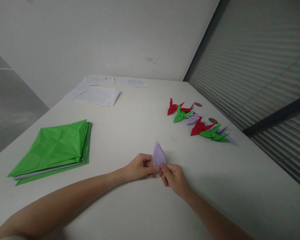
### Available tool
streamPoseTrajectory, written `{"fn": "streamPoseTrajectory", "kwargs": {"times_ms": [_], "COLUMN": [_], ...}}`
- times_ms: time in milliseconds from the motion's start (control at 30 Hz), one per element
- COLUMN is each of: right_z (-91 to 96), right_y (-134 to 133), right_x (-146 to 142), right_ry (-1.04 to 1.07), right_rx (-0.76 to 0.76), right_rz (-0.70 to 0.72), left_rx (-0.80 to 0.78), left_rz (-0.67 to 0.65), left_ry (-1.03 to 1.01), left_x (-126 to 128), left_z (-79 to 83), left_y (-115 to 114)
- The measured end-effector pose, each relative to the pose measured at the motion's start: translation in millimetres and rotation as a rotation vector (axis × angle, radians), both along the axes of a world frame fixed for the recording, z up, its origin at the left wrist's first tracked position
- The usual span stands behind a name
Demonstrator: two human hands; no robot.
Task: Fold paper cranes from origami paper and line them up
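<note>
A small piece of folded lavender origami paper [159,155] stands between my two hands, its pointed end up and split into narrow tips. My left hand [141,166] pinches its lower left corner between thumb and fingers. From the other side, my right hand [173,177] grips the lower right edge, thumb on the front. The thumbs nearly meet at the bottom of the paper, so that part is covered. Both hands are just above the white table [130,210].
Creased green paper sheets [57,143] are stacked at the left with a lavender one between. Folded cranes, including a red crane [200,127] and a green crane [181,114], lie at right near brown discs [213,120]. Printed papers [95,95] lie at the back; window blinds [260,66] border the right.
</note>
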State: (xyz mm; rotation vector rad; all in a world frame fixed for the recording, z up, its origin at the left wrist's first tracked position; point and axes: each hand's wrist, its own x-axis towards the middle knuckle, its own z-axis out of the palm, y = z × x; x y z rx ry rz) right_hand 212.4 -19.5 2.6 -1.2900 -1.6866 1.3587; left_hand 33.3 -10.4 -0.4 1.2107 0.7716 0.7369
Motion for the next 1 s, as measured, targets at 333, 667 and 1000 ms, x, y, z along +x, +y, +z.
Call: {"fn": "streamPoseTrajectory", "kwargs": {"times_ms": [333, 667, 1000], "right_z": [-5.9, 6.5, 0.7], "right_y": [-4.3, 1.3, -2.1], "right_x": [0.2, 3.9, -1.3], "right_ry": [0.024, 0.011, 0.093], "right_rx": [0.078, 0.206, 0.188], "right_rz": [0.022, -0.052, -0.086], "left_rx": [-0.002, -0.026, -0.134], "left_rz": [-0.027, -0.235, -0.152], "left_ry": [0.152, 0.072, 0.077], "left_x": [-3.8, -7.7, 0.9], "left_z": [-3.3, 9.3, 5.0], "left_y": [-0.3, -3.6, -12.2]}}
